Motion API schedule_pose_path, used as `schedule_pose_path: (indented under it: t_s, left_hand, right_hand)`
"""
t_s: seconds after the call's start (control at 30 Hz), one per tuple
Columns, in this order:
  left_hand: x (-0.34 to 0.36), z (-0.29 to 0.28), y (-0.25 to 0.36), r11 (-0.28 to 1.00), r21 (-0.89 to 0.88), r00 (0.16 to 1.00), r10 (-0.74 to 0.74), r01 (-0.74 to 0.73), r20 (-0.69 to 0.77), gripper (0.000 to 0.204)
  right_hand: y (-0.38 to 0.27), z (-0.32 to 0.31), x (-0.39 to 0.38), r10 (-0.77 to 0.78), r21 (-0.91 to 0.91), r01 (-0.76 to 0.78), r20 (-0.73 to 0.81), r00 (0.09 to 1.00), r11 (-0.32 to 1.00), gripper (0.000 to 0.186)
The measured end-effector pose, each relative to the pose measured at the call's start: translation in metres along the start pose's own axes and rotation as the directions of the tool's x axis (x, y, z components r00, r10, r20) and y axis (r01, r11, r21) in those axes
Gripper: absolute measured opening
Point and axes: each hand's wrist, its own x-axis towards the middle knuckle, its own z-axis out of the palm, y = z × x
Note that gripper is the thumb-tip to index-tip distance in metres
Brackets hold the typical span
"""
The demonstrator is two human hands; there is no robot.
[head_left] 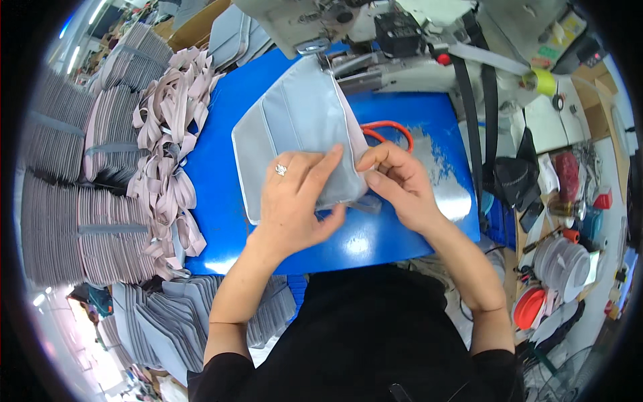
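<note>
A grey-blue fabric panel [311,100] with a pocket seam lies on the blue sewing table, its far corner under the sewing machine's head [315,40]. My left hand [295,194], with a ring on one finger, rests on the near part of the panel. Its index finger stretches toward the right edge, and the thumb is apart near the lower edge. Along that right edge runs a pale pinkish fabric strip [353,130]. My right hand [400,187] pinches the strip at the panel's edge between thumb and index finger.
Left of the table [214,167] stand bundled stacks of grey panels [114,228] and a heap of pinkish strips [171,100]. More panels [174,321] lie below. A red cord loop [402,127] is behind my right hand. Tools and spools [562,268] crowd the right bench.
</note>
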Motion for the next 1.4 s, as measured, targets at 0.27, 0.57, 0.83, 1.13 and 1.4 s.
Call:
schedule_pose_path:
  t_s: [0.27, 0.57, 0.83, 1.13, 1.4]
  left_hand:
    - [-0.006, -0.023, -0.02, 0.995, -0.081, 0.969, 0.034, -0.055, -0.247, 0.051]
    - [0.004, -0.029, -0.012, 0.98, -0.197, 0.955, -0.087, 0.031, -0.285, 0.046]
    - [0.006, -0.017, -0.019, 0.936, 0.147, 0.943, 0.33, -0.32, -0.048, 0.052]
    - [0.022, -0.013, -0.015, 0.882, 0.112, 0.889, 0.451, -0.458, 0.08, 0.039]
    - [0.045, -0.015, -0.046, 0.882, 0.178, 0.897, 0.409, -0.436, 0.167, 0.037]
  right_hand:
    - [-0.024, -0.014, 0.015, -0.239, -0.825, 0.458, 0.396, 0.887, 0.332, 0.032]
    - [-0.055, 0.021, 0.062, 0.042, -0.923, -0.075, -0.064, 0.997, 0.378, 0.029]
    - [-0.006, 0.011, 0.021, -0.052, -0.479, -0.089, -0.273, 0.961, 0.873, 0.044]
    - [-0.005, 0.031, 0.008, 0.122, 0.034, -0.117, -0.299, 0.946, 0.993, 0.025]
    - [0.01, 0.022, 0.05, 0.08, 0.071, -0.062, -0.27, 0.96, 0.996, 0.026]
